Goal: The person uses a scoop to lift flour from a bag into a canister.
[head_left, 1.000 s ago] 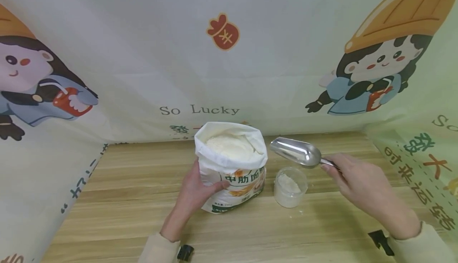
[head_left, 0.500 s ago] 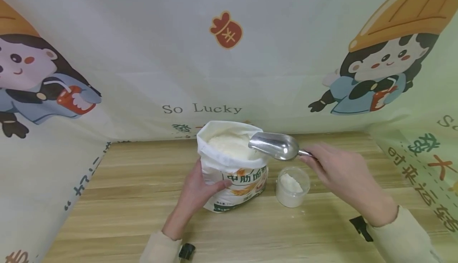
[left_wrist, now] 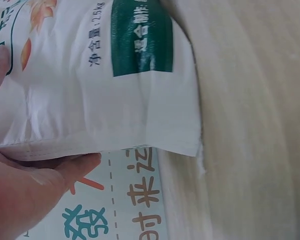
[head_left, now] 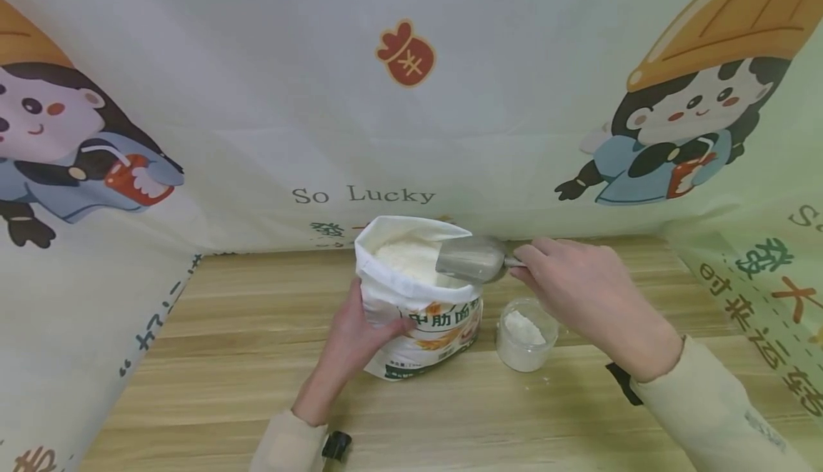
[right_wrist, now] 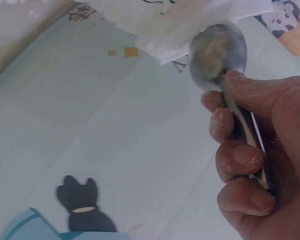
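Observation:
A white paper bag of flour stands on the table with its top rolled open and pale flour showing inside. My left hand grips its left side, thumb across the printed front, as the left wrist view also shows. In my right hand is a metal scoop, its fingers curled round the handle. The scoop's bowl is turned over, its back upward, and its front end overlaps the bag's mouth. A round clear tub with flour heaped in it sits right of the bag, below my right hand.
The wooden table ends at a printed cloth wall close behind the bag. More cloth rises along the left and right sides. Specks of flour lie on the table by the tub.
My right hand has moved left with the scoop, from above the tub to the bag's mouth, and the scoop has rolled from bowl-up to bowl-down. My left hand stays on the bag.

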Tool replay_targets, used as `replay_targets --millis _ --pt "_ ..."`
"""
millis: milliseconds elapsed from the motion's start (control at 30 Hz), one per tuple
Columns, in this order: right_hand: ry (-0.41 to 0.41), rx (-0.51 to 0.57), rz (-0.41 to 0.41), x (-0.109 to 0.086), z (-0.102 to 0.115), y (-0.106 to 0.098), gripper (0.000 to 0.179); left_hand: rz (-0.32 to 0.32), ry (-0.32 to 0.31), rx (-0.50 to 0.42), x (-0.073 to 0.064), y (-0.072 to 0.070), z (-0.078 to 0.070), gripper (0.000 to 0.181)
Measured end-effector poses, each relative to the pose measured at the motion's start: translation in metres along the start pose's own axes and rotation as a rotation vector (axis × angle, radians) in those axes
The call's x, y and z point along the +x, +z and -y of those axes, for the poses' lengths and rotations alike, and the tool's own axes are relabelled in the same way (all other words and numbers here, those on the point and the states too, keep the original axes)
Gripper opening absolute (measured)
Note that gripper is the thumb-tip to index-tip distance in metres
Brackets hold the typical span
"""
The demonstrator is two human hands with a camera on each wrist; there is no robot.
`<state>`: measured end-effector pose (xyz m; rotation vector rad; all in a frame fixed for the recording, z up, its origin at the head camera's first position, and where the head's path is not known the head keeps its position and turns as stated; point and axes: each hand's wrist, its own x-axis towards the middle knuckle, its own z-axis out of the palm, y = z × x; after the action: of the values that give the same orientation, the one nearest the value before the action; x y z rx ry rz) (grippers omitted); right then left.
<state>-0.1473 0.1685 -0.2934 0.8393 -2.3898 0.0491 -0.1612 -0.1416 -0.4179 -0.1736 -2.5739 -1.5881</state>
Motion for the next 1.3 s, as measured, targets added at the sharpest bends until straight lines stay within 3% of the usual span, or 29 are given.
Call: replay_targets --millis 367,767,933,1033,1167,1300 --pt "0.023 -0.058 0.206 0.025 0.014 -0.016 0.016 -0.007 -0.009 0.004 0.002 -0.001 -0.004 0.106" --pt "0.071 -0.057 0.319 0.038 0.024 -0.013 0.017 -0.008 0.004 0.009 0.002 -0.001 -0.004 0.106" --pt "0.076 -0.031 0.329 0.042 0.026 -0.01 0.016 -0.013 -0.01 0.017 0.001 -0.002 -0.005 0.105" --pt "0.059 -0.03 0.308 0.043 0.027 -0.008 0.006 -0.013 -0.014 0.015 0.002 -0.002 -0.005 0.106" --pt "0.037 -0.043 0.273 0.044 0.031 -0.004 0.019 -0.012 -0.011 0.017 0.002 -0.001 -0.004 0.106" --pt "0.035 -0.06 0.272 0.048 0.034 0.002 0.021 -0.012 -0.005 0.021 0.002 -0.001 -0.004 0.106"
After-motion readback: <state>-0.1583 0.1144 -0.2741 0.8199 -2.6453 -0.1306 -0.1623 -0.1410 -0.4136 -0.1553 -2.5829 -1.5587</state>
